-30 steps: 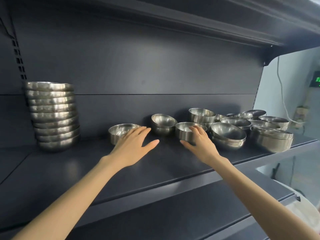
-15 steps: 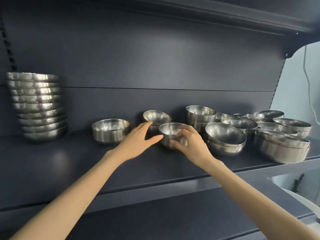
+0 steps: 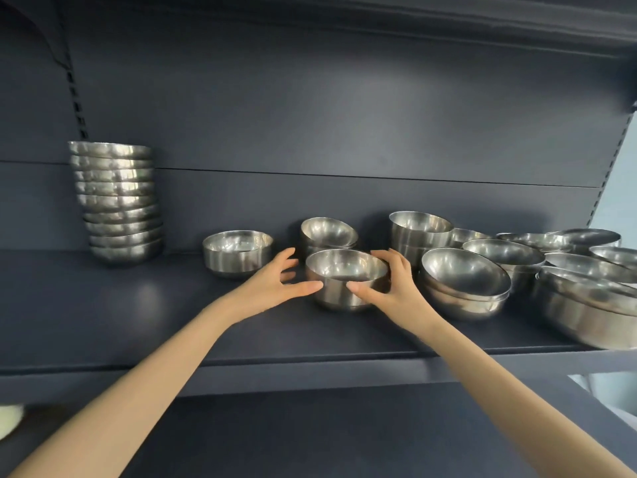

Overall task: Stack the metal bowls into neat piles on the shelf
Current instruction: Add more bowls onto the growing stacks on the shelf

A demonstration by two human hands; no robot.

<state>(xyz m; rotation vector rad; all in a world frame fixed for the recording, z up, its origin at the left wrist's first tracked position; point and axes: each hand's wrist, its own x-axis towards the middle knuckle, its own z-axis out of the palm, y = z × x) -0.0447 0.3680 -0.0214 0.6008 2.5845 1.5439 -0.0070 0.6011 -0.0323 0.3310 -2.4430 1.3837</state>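
Right hand (image 3: 396, 289) gripping bowl (image 3: 339, 294) on shelf (image 3: 138, 322), thumb in front, fingers over far rim, left hand (image 3: 272, 284) loosely spread, thumb tip touching bowl's left side, single bowl (image 3: 238, 253) beyond left hand, stack (image 3: 119, 201) far left, loose bowls (image 3: 465, 281) right of right hand

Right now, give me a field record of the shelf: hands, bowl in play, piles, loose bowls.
right hand: grips the small bowl, thumb in front, fingers behind rim
left hand: spread, thumb at that bowl's left side
tall pile: far left, upright
single bowl: between pile and hands
loose bowls: clustered right, several tilted
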